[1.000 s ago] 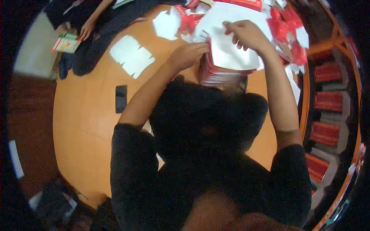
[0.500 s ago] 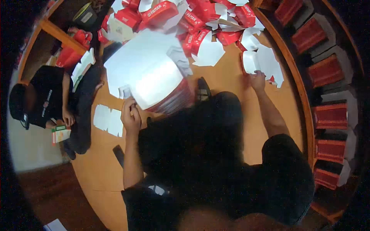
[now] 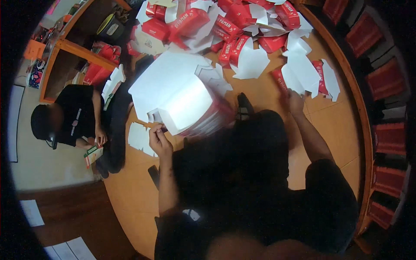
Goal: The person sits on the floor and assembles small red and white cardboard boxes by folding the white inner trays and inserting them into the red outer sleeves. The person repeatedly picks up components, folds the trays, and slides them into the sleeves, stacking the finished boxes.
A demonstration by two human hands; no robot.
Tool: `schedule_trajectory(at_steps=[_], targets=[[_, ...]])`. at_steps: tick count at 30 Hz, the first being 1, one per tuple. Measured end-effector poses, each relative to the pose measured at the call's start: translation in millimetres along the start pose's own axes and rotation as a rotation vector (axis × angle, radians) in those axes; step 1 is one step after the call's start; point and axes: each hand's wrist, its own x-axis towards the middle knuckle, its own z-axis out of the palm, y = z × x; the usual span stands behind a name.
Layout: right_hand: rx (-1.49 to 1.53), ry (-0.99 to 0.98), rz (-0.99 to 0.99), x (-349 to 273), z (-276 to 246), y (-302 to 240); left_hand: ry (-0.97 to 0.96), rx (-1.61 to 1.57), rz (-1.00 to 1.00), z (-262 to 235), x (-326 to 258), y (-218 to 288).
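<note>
Item, left hand: left of centre, fingertips at the lower-left corner of the stack; whether they pinch it or only rest there I cannot tell.
Item, right hand: right of centre, well apart from the left, fingers closed on the lower edge of a folded carton.
Item, stack of flat carton blanks: centre, just beyond the dark-clothed lap, white insides up, red edges facing lower right; the top blank's broad panel spreads to the upper left.
Item, folded carton: right of centre, above the floor or on it, I cannot tell which. Its red printed face looks left, the long axis of that face running steeply from upper left to lower right; a white flap points lower right.
Change noted: a second ago both hands were at the stack; now they are parted, so the work is divided between stack and single carton. Half a second ago this carton showed mainly white; its red face now shows, which suggests a turn in the hand.
Item, neighbouring carton: just beside it, red and white.
Item, heap of red-and-white cartons: top of frame.
Item, loose blank: left of the left hand.
</note>
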Motion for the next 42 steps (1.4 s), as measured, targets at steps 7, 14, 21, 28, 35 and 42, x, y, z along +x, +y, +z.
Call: schedule_trajectory(at_steps=[7,14,21,28,35,42], targets=[[0.248,0.282,-0.335,-52.7,-158.6,-96.0,0.014,-0.071,-0.067,-0.6,-5.5,-4.7],[0.305,0.214,-0.861,-89.7,-251.5,-171.6,0.162,-0.227,-0.156,7.5,-8.0,12.2],[0.366,0.153,-1.094,-129.4,-275.4,-211.5,0.152,-0.651,-0.534,0.5,-74.5,-23.3],[0.597,0.034,-1.232,-142.2,-273.2,-262.7,0.215,-0.713,-0.685,-28.0,-105.8,-24.3],[0.36,-0.215,-1.311,-142.2,-298.3,-332.4,0.619,-0.584,-0.649,-90.5,-145.4,-30.0],[0.353,-0.587,-1.764,-165.5,-305.2,-401.4,0.206,0.154,-0.022,-146.7,-140.1,182.7]])
